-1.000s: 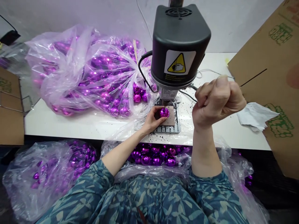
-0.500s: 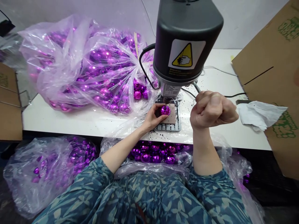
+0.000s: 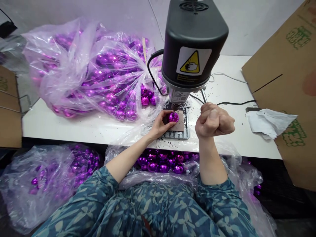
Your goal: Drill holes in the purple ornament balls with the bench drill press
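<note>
A black bench drill (image 3: 195, 42) stands on the white table (image 3: 74, 126). Under its bit sits a faceted purple ball (image 3: 173, 117) on a small brown pad (image 3: 182, 121). My left hand (image 3: 160, 124) pinches that ball and holds it against the pad. My right hand (image 3: 213, 120) is a closed fist around the drill's metal feed lever (image 3: 203, 96), to the right of the bit and low over the table.
A big clear bag of purple balls (image 3: 98, 75) lies on the table at the left. More bags of balls (image 3: 160, 163) sit on my lap and at the lower left (image 3: 49, 177). A cardboard box (image 3: 291, 82) with crumpled white paper (image 3: 269, 121) stands at the right. Black swarf litters the table.
My right fist has swung down and to the left with the lever. The left hand has stayed on the ball under the bit.
</note>
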